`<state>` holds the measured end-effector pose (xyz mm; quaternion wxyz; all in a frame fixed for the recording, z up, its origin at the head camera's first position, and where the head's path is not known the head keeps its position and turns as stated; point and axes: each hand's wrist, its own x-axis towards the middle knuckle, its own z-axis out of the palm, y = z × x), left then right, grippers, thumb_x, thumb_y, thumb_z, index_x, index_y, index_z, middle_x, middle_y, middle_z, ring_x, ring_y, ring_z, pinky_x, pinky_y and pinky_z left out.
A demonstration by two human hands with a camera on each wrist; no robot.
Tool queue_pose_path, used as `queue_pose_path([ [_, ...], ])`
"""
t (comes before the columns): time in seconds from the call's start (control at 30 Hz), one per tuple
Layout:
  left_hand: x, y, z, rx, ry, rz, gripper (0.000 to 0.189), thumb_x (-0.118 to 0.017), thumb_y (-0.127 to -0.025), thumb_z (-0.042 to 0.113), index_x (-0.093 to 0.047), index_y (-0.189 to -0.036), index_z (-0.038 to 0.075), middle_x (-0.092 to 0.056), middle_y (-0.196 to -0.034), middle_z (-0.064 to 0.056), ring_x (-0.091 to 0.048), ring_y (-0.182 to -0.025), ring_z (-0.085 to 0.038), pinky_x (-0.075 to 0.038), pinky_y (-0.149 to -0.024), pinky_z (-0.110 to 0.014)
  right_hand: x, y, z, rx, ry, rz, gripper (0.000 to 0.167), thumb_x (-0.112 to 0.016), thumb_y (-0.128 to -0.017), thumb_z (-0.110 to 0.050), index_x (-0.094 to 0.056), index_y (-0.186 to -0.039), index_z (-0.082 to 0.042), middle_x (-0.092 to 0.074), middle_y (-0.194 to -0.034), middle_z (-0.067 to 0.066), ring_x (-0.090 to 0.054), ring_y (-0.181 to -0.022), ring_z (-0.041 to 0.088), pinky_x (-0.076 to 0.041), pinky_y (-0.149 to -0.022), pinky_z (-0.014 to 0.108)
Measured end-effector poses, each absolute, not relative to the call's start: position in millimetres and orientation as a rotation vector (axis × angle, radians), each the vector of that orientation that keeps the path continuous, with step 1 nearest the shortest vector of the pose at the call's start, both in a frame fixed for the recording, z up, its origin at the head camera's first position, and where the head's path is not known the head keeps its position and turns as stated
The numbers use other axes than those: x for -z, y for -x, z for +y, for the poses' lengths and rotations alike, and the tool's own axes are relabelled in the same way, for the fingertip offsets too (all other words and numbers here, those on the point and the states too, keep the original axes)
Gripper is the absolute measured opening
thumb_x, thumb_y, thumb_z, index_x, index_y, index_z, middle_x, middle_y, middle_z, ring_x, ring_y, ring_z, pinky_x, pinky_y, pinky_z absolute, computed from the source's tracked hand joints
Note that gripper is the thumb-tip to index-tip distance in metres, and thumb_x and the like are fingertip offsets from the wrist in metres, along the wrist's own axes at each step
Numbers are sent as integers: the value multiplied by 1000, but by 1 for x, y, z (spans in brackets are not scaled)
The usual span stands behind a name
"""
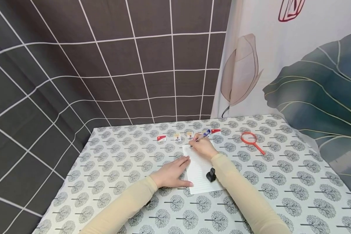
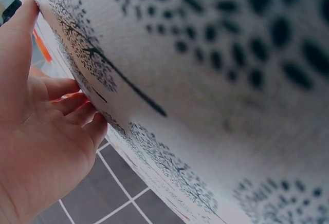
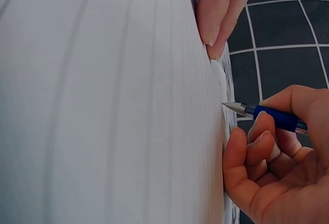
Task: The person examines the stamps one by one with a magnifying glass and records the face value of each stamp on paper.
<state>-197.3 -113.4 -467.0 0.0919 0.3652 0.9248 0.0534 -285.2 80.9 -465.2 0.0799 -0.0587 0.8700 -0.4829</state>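
Note:
A sheet of lined white paper [image 1: 199, 174] lies on the patterned tablecloth. My right hand [image 1: 204, 147] pinches a blue pen [image 1: 206, 133] near the top of the sheet. In the right wrist view the pen [image 3: 277, 117] has its metal tip right at the paper's [image 3: 139, 100] surface, with thumb and fingers curled round the blue grip. My left hand [image 1: 172, 173] rests at the sheet's left edge, fingers straight and thumb spread over the paper. Seen from the left wrist, the left hand's [image 2: 46, 126] palm faces the camera and its fingertips meet the cloth.
Beyond the paper lie a red-and-white card [image 1: 161, 138], small picture cards [image 1: 177, 137] and another red-and-white card [image 1: 215, 131]. An orange magnifying glass [image 1: 259, 149] lies to the right. A small black device [image 1: 211, 175] sits at the right wrist. Grid-patterned curtain [image 1: 152, 55] hangs behind.

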Motion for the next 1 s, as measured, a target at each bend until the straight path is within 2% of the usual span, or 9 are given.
queue_pose_path([
  [0.27,466,196,-114,-165,-1093,2745,101,-57,-89,72,-30,-157,1,-24,-165,-13,-25,-151,-27,-23,-122,-37,466,285,82,1468,222,2596,20,-67,-92,-22,-54,-82,-12,-54,-66,-1,-47,-65,15,-40,-66,29],
  [0.73,465,197,-114,-165,-1091,2739,100,-57,-90,71,-30,-157,1,-24,-165,-14,-26,-151,-27,-24,-122,-37,467,287,82,1409,195,2622,19,-66,-93,-29,-56,-85,-15,-61,-69,-1,-54,-69,16,-43,-70,29],
  [1.0,465,197,-114,-167,-1097,2740,101,-57,-90,71,-30,-157,1,-25,-165,-14,-26,-150,-27,-24,-122,-37,465,286,81,1421,291,2640,19,-67,-90,-22,-55,-79,-13,-59,-66,-2,-50,-63,13,-42,-65,26],
])
